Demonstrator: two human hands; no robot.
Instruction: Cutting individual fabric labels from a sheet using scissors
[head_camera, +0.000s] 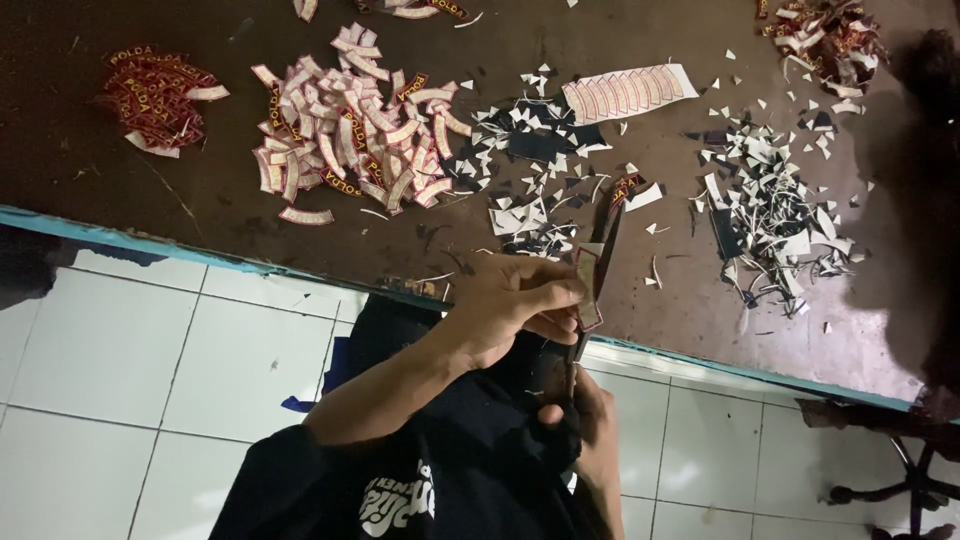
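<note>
Patches lie everywhere on your dark brown surface (200, 200): curved strips of embroidered cloth, red with yellow edging on the face, pale and papery on the back. Your left hand (515, 305) has its grip pinched together on one such patch (589, 285), thumb and fingers clamped on its lower edge, holding it upright just over the near rim of the surface. Your right hand (590, 430) sits below, closed around the handles of the scissors (600, 270); their dark blades rise beside the patch and touch it, though you cannot tell how far apart the blades stand.

Beyond your hands, a large heap of cut patches (355, 125) lies mostly back side up, and a smaller red pile (155, 95) rests well apart at the far left. An uncut sheet of patches (628, 92) lies flat behind a scatter of small white and dark scraps (770, 210). Another pile (825, 35) sits at the far right corner. White floor tiles (130, 360) show below the blue-edged rim.
</note>
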